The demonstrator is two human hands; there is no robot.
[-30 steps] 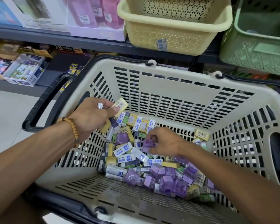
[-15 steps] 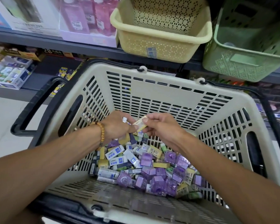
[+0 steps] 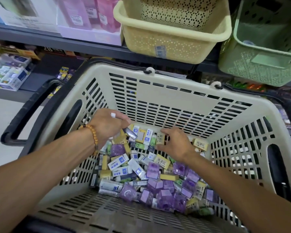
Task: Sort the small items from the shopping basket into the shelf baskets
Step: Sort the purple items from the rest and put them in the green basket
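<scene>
- Our left hand (image 3: 107, 125), a beaded bracelet (image 3: 92, 132) on its wrist, hovers above the far left of the heap, fingers curled around a small white item (image 3: 113, 114) that peeks out between thumb and forefinger.
- Our right hand (image 3: 176, 145) reaches down into the pile, its fingertips closing on a yellow barcoded packet (image 3: 160, 139); we cannot tell how firm the hold is.
- The small items (image 3: 141, 179) fill the bottom of the beige shopping basket (image 3: 166, 105): white-and-blue boxes, yellow packets, purple wrapped cubes, a few green pieces.
- One yellow packet (image 3: 200, 144) lies apart against the basket's right wall.
- The basket's black handles (image 3: 29, 111) hang down outside its rim.
- Above, on the dark shelf (image 3: 57, 37), stand a cream shelf basket (image 3: 171, 37) and, to its right, a green shelf basket (image 3: 262, 61).
- Pink and white boxed goods (image 3: 84, 17) line the shelf to the left.
</scene>
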